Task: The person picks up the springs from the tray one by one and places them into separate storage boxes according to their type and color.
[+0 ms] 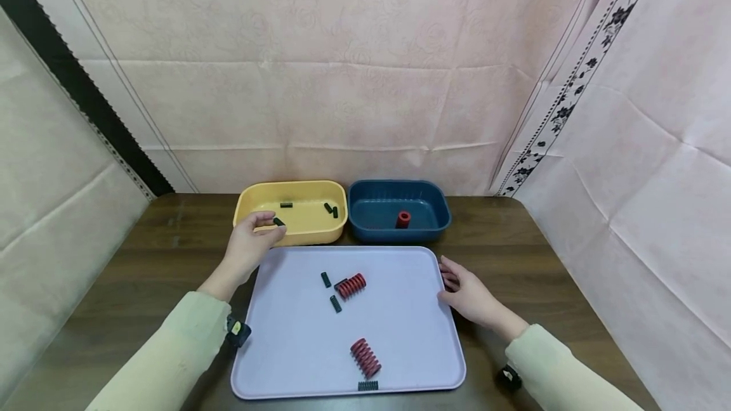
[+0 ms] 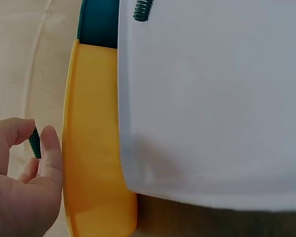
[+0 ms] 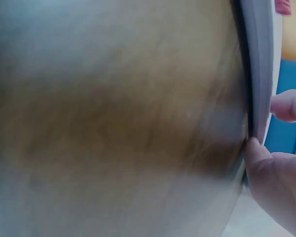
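Between thumb and fingertips, my left hand [image 1: 256, 240] pinches a small dark green spring [image 1: 278, 221] over the front left of the yellow bin [image 1: 291, 240]. The left wrist view also shows this green spring [image 2: 34, 143] in the fingers. My right hand [image 1: 465, 290] holds the right edge of the white tray [image 1: 411, 322], thumb and finger at its rim. On the tray, a red spring [image 1: 351, 286] lies among several small green springs [image 1: 335, 304]. Near the tray's front edge are another red spring [image 1: 365, 358] and a green spring [image 1: 368, 385].
Green springs [image 1: 286, 205] lie inside the yellow bin. To its right, the blue bin [image 1: 365, 233] holds a red spring [image 1: 403, 219] standing on end. Both bins sit behind the tray on the wooden table [image 1: 171, 259], with cloth walls [image 1: 342, 106] around it.
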`<action>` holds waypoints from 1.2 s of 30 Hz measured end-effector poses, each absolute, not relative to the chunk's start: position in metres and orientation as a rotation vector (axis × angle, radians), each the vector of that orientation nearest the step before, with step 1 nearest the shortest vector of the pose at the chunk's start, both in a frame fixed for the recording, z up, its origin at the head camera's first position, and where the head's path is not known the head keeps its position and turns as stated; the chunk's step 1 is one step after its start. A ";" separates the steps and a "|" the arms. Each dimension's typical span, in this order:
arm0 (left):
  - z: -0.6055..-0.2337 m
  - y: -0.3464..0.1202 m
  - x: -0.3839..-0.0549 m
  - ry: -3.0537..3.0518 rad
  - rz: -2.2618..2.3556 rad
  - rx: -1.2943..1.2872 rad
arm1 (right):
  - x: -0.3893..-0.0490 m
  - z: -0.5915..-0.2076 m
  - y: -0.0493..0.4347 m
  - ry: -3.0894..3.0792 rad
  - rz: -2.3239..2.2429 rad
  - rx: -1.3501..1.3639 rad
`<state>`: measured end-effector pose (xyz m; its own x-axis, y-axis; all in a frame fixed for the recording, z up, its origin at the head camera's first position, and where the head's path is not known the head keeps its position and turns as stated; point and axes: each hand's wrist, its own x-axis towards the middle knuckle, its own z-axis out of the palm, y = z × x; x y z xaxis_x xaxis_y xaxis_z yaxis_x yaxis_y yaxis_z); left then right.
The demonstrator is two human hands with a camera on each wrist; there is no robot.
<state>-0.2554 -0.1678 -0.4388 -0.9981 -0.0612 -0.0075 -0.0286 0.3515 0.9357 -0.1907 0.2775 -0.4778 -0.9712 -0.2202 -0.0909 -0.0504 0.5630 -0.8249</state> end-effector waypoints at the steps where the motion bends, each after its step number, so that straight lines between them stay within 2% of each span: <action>1: -0.438 -0.167 -0.256 -2.557 -1.770 0.086 | -0.189 -0.477 0.277 2.612 -1.376 -0.249; 8: -0.438 -0.167 -0.259 -2.560 -1.786 0.106 | -0.185 -0.482 0.276 2.564 -1.446 -0.301; 31: -0.441 -0.165 -0.264 -2.533 -1.781 0.061 | -0.189 -0.485 0.279 2.501 -1.451 -0.232; 36: -0.439 -0.156 -0.261 -2.537 -1.754 -0.032 | -0.191 -0.485 0.282 2.504 -1.447 -0.252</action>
